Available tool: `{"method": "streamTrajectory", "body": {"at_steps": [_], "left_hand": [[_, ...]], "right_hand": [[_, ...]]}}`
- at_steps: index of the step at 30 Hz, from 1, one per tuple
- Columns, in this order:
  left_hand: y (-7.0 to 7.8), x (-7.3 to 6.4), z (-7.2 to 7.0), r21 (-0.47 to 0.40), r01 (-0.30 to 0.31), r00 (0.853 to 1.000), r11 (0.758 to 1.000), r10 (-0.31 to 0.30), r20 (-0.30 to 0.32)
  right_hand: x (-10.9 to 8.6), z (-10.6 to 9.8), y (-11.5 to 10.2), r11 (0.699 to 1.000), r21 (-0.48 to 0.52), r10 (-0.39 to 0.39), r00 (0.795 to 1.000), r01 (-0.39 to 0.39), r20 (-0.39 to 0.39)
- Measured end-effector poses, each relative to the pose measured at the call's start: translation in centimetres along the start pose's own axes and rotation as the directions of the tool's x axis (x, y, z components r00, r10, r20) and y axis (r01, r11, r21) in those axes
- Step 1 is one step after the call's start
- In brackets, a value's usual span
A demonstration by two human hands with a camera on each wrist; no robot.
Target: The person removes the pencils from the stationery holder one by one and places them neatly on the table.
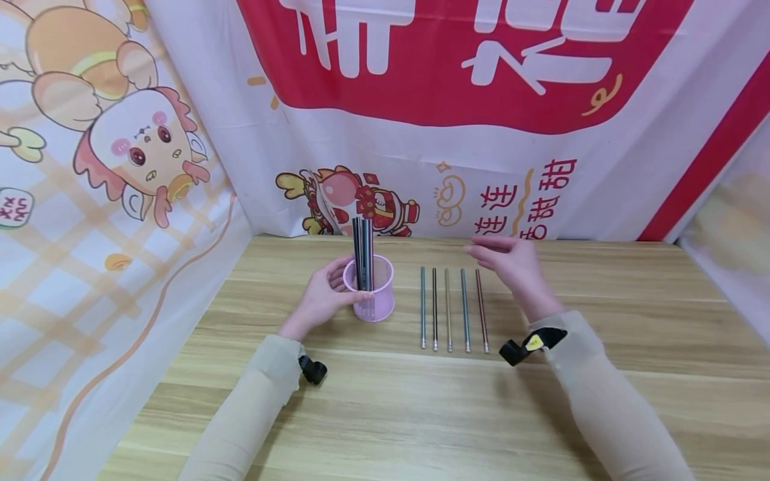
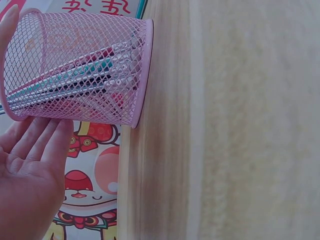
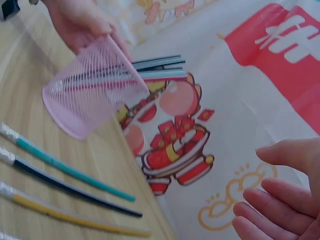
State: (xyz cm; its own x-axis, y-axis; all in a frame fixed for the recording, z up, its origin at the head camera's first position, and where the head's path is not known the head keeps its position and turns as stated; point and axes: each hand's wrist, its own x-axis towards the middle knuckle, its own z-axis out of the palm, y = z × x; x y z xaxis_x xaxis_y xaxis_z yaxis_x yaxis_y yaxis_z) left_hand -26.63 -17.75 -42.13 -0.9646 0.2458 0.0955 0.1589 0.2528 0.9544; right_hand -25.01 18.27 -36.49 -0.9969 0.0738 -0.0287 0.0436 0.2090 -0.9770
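A pink mesh pencil cup (image 1: pixel 385 300) stands upright on the table, with several pencils (image 1: pixel 363 257) leaning together inside it. My left hand (image 1: pixel 321 294) holds the cup from its left side, the thumb across the near rim and the fingers round the far side. In the left wrist view the pencils' eraser ends show low inside the cup (image 2: pixel 142 95). To the cup's right, several pencils (image 1: pixel 448 310) in green, black, yellow, blue and dark red lie side by side, erasers toward me. My right hand (image 1: pixel 508 260) hovers past their far right ends, holding nothing, its fingers (image 3: pixel 280 195) loosely extended.
The wooden table (image 1: pixel 421 414) ends at the back against a printed cloth (image 1: pixel 421 147) with red and white patterns. Another printed cloth (image 1: pixel 120 267) hangs along the left side. A black wrist camera (image 1: pixel 313 369) sits on the left sleeve, another (image 1: pixel 517 351) on the right.
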Motion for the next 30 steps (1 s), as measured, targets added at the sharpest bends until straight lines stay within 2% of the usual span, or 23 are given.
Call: {"method": "streamTrajectory", "body": {"at_steps": [7, 16, 24, 30], "left_hand": [[0.0, 0.0, 0.0, 0.009, 0.002, 1.000, 1.000, -0.002, 0.002], [0.0, 0.1, -0.1, -0.006, 0.017, 1.000, 1.000, -0.017, 0.013], [-0.1, 0.1, -0.1, 0.018, 0.004, 1.000, 1.000, -0.004, 0.002], [-0.2, 0.1, -0.1, 0.012, -0.011, 1.000, 1.000, 0.011, -0.002]], "right_hand": [[-0.2, 2.7, -1.2, 0.998, -0.002, -0.055, 0.997, 0.055, 0.054], [0.1, 6.5, -2.6, 0.997, 0.026, -0.080, 0.986, 0.077, 0.147], [1.3, 9.4, -3.4, 0.998, 0.003, -0.066, 0.982, 0.067, 0.174], [2.2, 11.5, -2.7, 0.995, -0.026, -0.092, 0.979, 0.099, 0.181]]}}
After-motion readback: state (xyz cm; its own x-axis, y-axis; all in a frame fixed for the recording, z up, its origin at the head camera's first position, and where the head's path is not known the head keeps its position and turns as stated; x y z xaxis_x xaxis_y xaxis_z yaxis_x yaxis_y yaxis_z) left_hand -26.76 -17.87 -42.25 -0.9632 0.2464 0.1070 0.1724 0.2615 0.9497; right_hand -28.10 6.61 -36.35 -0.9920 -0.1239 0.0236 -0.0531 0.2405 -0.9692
